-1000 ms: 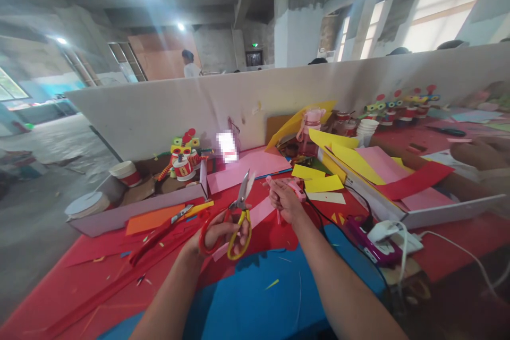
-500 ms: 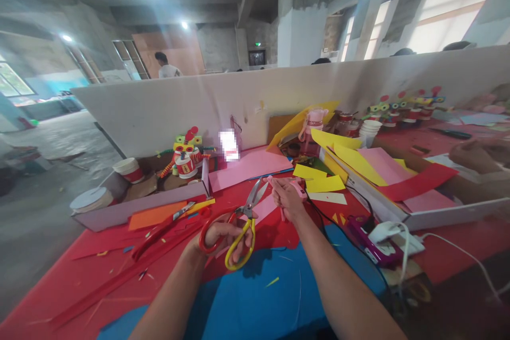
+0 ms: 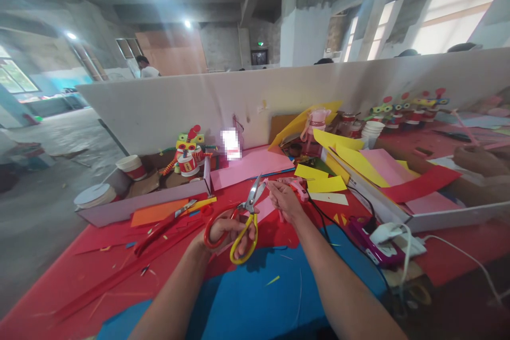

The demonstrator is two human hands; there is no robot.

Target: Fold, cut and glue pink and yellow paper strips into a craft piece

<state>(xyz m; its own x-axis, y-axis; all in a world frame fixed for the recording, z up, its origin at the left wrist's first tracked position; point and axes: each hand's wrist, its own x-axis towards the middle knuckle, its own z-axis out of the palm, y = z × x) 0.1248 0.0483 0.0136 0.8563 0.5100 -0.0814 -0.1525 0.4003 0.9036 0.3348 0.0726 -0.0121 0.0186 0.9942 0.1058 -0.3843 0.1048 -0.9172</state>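
Observation:
My left hand (image 3: 223, 231) is closed around the scissors (image 3: 250, 204), which have one red handle and one yellow handle. Their blades point up and away, slightly apart, with the tips close to my right hand (image 3: 285, 199). That hand is pinched on a small piece of pink paper (image 3: 267, 182); its edge shows at the fingertips by the blades, and the fingers hide the rest. Just beyond my right hand lies a pink glue gun (image 3: 298, 189). Under the blades, a flat pink paper strip (image 3: 265, 208) rests on the red tabletop.
At left, another pair of scissors (image 3: 159, 236) lies before a box (image 3: 151, 200) holding paper-cup figures (image 3: 188, 162). Yellow sheets (image 3: 326, 184) lie ahead. A paper-filled box (image 3: 458, 212) and purple power strip (image 3: 372, 241) stand at right. Another person's blurred hand (image 3: 478, 162) is at far right.
The scissor blades have drawn closer together. My right hand keeps its pinch. At far right, a pink strip has come up by the other person's hand. A person in the background has moved left.

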